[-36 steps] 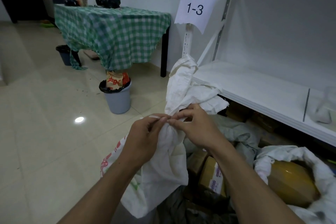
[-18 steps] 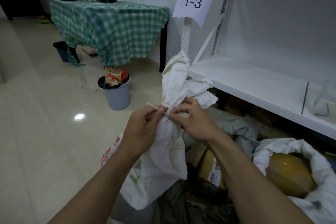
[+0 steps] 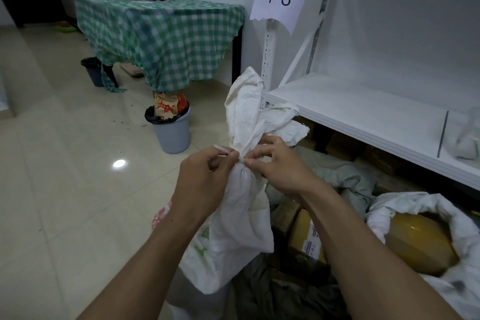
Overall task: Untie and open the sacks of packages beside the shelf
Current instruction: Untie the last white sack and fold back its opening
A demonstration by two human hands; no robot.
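Untying step in progress: left hand [image 3: 205, 179] is pinching the tie [image 3: 222, 150] by its loose end, right hand [image 3: 280, 166] is pinching the knotted neck of the sack [image 3: 241, 215] standing beside the shelf [image 3: 363, 112]; next move likely needs that end pulled free.

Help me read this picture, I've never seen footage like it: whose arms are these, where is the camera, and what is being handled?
There is no machine here. The camera sits on a person's head and looks forward and down, so the two arms reaching in from the bottom are that person's own. The left hand and right hand both pinch the tie knotted round the neck of a white sack beside a white shelf. That sack is tied shut. To the right a second sack lies open, with a yellow package showing inside. Further back stand a grey bin and a table under a green checked cloth.
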